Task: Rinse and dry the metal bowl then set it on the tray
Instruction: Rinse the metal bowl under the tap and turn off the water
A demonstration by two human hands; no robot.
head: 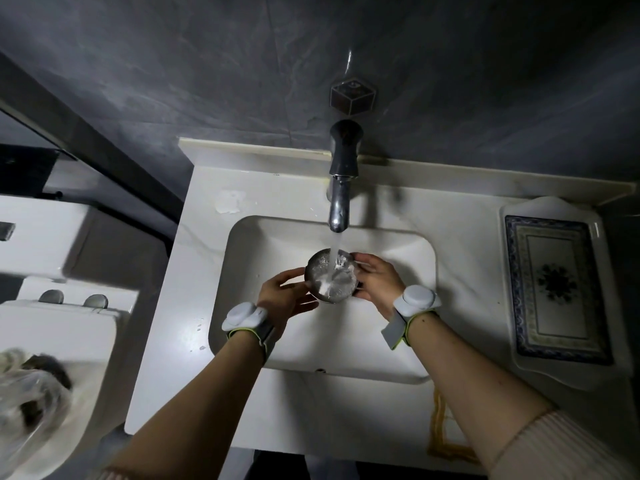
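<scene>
Head view: both hands point(332, 289) clasp the metal bowl point(330, 275) (water-filled) under the faucet point(341, 202).

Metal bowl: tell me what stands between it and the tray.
Nothing visible. The metal bowl, held by the left hand and right hand under the tap, has only sink rim and bare counter before the tray.

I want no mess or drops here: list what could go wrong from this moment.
1. The stream from the faucet hits inside the metal bowl and may splash past the sink.
2. The left hand and right hand grip wet metal; it may slip.
3. The tray sits off to the right, so a dripping carry could wet the counter.
</scene>
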